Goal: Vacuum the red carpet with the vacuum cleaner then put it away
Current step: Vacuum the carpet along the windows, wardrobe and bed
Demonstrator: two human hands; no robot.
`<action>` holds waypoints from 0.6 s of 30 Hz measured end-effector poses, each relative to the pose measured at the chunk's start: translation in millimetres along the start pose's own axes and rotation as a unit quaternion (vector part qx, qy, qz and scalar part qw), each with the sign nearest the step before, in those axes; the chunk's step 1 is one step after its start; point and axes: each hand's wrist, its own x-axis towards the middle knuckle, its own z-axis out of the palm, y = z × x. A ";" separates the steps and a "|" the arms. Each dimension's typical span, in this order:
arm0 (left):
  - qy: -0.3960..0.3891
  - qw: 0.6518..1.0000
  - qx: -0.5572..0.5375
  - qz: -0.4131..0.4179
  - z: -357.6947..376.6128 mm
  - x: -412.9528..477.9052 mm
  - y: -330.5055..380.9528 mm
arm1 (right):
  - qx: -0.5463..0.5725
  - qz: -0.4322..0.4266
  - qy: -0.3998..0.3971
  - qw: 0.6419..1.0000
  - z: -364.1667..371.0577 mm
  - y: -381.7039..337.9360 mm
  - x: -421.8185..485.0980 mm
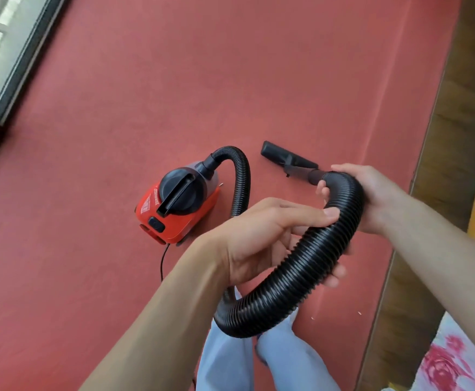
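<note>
Standing on the red carpet (230,80), a person holds the black ribbed hose (301,277) with both hands. The left hand (258,238) grasps the middle part of the hose, thumb on top and fingers curled under it. The right hand (377,201) is closed around the hose near its end, just behind the black nozzle (284,158). The hose loops down in front of the legs (287,362) in light blue trousers. It then rises to the vacuum cleaner (174,210), which sits on the carpet left of the hands, its power cord (163,261) at the rear. A window (2,52) runs along the upper left. A wooden floor (456,136) and a floral cloth (456,362) are on the right.
</note>
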 end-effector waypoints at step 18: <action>0.083 0.994 -0.018 0.061 35.3 -3.1 -1.6 | -0.276 -0.022 0.015 0.961 23.2 -32.5 1.8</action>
